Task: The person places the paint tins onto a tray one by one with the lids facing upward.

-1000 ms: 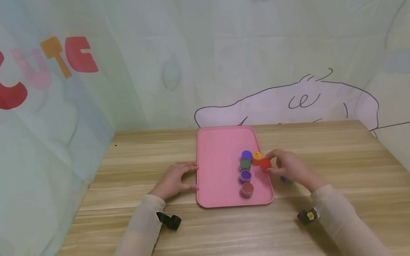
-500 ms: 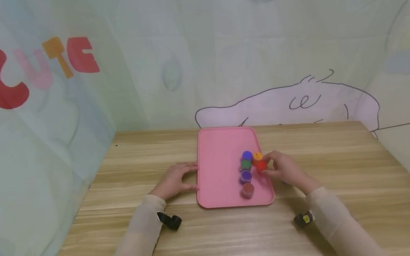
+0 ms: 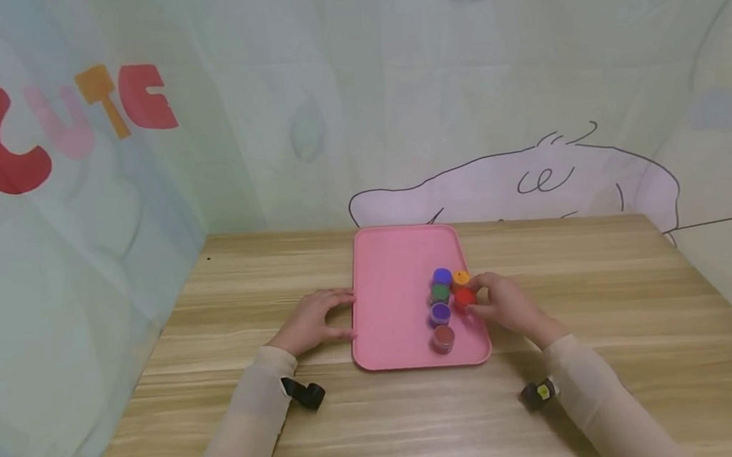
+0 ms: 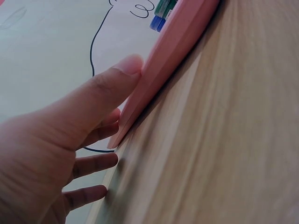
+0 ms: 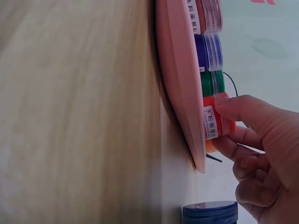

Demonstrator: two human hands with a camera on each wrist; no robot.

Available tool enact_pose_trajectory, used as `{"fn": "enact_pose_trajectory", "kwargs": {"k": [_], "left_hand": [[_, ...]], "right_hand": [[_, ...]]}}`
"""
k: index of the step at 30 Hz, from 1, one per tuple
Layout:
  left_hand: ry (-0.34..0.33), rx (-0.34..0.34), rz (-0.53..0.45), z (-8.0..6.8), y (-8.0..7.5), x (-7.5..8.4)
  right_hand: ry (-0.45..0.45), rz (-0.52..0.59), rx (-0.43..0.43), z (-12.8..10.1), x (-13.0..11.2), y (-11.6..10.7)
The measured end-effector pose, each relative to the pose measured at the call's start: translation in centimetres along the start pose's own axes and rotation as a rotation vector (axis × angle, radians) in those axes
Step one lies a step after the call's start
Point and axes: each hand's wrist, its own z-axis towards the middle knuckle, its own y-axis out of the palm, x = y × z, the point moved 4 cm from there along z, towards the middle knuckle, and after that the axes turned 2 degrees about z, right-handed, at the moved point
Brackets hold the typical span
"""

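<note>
Our right hand (image 3: 507, 305) pinches the red paint pot (image 3: 464, 297) on the pink tray (image 3: 396, 283), beside 5 other pots. Our left hand (image 3: 312, 322) rests open-fingered against the tray's left edge.

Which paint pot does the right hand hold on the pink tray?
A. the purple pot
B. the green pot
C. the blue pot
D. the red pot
D: the right hand pinches the red pot on the pink tray between thumb and fingers, which the right wrist view also shows, while the green pot stands beside it untouched.
</note>
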Motion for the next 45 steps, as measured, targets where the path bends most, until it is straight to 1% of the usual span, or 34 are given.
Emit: {"fn": "enact_pose_trajectory", "kwargs": {"k": [7,27,35,43,45], "left_hand": [[0.003,-0.001,0.002,0.1,-0.1,0.0],[0.005,-0.002,0.005,0.2,-0.3,0.1],[-0.004,-0.008,0.004,0.0,-0.1,-0.1],[0.002,-0.008,0.012,0.0,0.0,-0.1],[0.0,-0.008,0.011,0.1,0.1,0.0]], "right_hand": [[-0.004,-0.014,0.01,-0.1,-0.1,-0.2],[-0.015,-0.046,-0.011,-0.1,-0.4,-0.7],[0.009,-0.08,-0.017,-0.4,0.0,-1.2],[-0.012,-0.132,-0.019,-0.9,0.6,-2.0],[-0.004,-0.14,-0.029,-1.0,0.8,-2.2]]}}
